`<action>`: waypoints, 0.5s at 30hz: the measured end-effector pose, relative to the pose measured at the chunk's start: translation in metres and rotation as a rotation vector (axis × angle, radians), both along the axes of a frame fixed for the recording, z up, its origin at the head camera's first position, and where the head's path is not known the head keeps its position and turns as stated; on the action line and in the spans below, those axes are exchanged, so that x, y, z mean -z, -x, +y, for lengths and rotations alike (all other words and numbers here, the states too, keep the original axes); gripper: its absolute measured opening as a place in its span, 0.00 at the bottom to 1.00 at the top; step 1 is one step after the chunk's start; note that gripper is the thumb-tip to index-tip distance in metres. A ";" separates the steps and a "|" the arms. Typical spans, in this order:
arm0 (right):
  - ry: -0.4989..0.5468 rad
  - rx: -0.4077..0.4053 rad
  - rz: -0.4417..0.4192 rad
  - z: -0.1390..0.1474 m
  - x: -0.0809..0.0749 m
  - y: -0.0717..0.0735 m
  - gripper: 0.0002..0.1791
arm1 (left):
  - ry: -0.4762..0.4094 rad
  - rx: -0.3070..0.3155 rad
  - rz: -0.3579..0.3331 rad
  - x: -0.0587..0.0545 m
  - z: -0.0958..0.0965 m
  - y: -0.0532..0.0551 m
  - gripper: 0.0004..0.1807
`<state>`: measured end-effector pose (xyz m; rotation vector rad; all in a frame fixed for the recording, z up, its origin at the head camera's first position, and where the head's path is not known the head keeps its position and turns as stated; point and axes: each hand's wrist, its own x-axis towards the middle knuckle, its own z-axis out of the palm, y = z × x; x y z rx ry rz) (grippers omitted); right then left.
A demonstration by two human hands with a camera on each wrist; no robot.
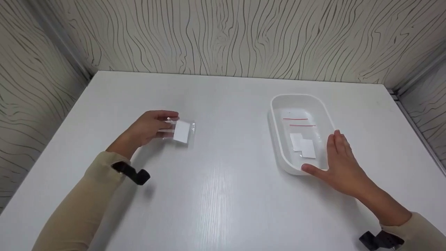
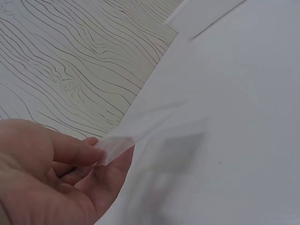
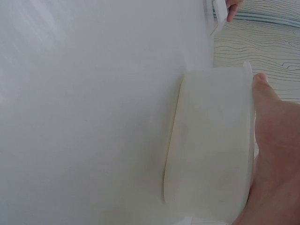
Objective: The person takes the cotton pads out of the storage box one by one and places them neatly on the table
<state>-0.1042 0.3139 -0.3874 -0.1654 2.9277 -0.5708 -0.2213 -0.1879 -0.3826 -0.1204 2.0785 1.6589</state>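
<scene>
Between thumb and fingers, my left hand (image 1: 148,128) pinches a small clear plastic bag (image 1: 182,131) holding a white rectangular piece, held above the table. In the left wrist view the bag (image 2: 140,126) appears thin and see-through, its shadow on the table below. My right hand (image 1: 343,167) rests against the near right corner of a white oblong container (image 1: 277,139), fingers straight along the side and thumb on the near rim. Inside lie clear bags with white pieces (image 1: 308,149) and red lines (image 1: 302,125). The right wrist view shows the container's outer wall (image 3: 211,145).
The white table (image 1: 223,195) carries the container on its right side. Wood-grain patterned panels (image 1: 223,38) stand behind the table's far edge and at both sides. A black wrist camera (image 1: 130,173) sits on the left sleeve, another (image 1: 381,240) on the right.
</scene>
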 end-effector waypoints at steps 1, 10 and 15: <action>0.000 0.001 0.000 0.000 0.000 0.000 0.71 | 0.001 0.004 0.000 0.001 -0.001 0.000 0.27; 0.009 -0.001 0.000 0.001 0.001 0.001 0.70 | 0.011 0.024 0.010 0.002 -0.017 -0.003 0.27; 0.013 -0.002 0.005 0.002 0.002 0.001 0.71 | 0.006 0.005 0.009 -0.001 -0.028 -0.005 0.27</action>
